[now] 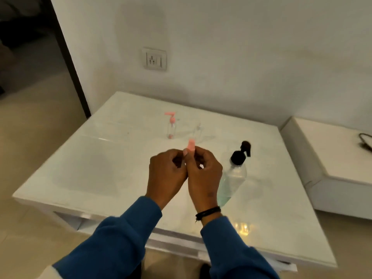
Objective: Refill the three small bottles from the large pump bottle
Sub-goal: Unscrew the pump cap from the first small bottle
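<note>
Small clear bottle's pink pump cap is pinched by both hands, left hand and right hand, probably being unscrewed; filling from the large clear pump bottle with black head, just right of them, comes next.

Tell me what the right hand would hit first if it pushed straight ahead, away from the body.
Likely the clear small bottle just beyond the right hand, which pinches a pink pump. That bottle is faint and depth is unclear; the hand may pass above it, toward the wall.

Head view, looking forward-down, near white table.
</note>
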Demonstrator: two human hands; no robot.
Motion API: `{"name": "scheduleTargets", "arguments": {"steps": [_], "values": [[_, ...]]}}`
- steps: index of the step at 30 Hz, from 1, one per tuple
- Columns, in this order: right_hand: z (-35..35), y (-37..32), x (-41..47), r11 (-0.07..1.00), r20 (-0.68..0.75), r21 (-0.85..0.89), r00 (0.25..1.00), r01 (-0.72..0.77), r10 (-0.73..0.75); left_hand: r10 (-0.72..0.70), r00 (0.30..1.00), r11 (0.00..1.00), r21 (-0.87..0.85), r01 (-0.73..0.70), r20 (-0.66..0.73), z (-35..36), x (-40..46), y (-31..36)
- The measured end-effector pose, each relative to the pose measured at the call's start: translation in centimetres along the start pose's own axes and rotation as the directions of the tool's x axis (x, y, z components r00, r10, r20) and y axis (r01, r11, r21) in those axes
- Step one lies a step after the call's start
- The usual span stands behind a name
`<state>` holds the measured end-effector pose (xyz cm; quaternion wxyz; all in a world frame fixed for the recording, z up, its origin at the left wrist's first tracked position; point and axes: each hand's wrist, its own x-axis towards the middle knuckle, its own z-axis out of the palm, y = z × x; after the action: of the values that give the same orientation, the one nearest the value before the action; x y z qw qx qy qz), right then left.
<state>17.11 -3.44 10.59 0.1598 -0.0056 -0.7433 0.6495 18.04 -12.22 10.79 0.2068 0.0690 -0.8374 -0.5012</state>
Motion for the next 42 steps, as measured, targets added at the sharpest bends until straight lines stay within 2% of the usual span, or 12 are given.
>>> {"name": "scheduleTargets", "arguments": {"steps": [2,5,11,19,24,33,37,42], "values": [[-0.9,-4.2,-1.1,0.996,-0.029,0.070,0.999,0.048,-0.046,0.055,0.998,0.998,0.014,-0.055,-0.002,-2.6,-0.9,3.6],[-0.6,-6.3,-0.8,0.993,-0.038,0.108,0.998,0.056,-0.053,0.087,0.996,0.996,0.011,-0.087,0.004,-3.6,-0.4,5.2],[-2.8,-17.2,-0.1,0.964,-0.024,0.109,0.971,0.241,-0.240,0.271,0.958,0.961,-0.023,-0.274,-0.090,-8.7,0.3,14.0],[-6.1,-26.8,1.3,0.930,-0.081,0.081,0.932,0.359,-0.352,0.381,0.912,0.924,0.079,-0.373,-0.151,-12.4,1.3,23.4],[-7.9,-30.0,1.8,0.916,-0.132,0.103,0.918,0.387,-0.373,0.425,0.887,0.905,0.108,-0.411,-0.180,-12.9,1.1,27.4],[-10.4,-31.9,1.5,0.911,-0.116,0.078,0.912,0.404,-0.395,0.438,0.875,0.899,0.118,-0.422,-0.208,-12.0,0.4,30.5],[-11.0,-32.8,0.6,0.874,-0.187,0.044,0.863,0.485,-0.469,0.465,0.856,0.885,0.124,-0.448,-0.225,-12.0,-0.2,31.3],[-10.8,-33.4,0.0,0.836,-0.119,-0.028,0.829,0.548,-0.547,0.443,0.862,0.897,0.121,-0.426,-0.245,-13.0,-0.6,31.4]]}}
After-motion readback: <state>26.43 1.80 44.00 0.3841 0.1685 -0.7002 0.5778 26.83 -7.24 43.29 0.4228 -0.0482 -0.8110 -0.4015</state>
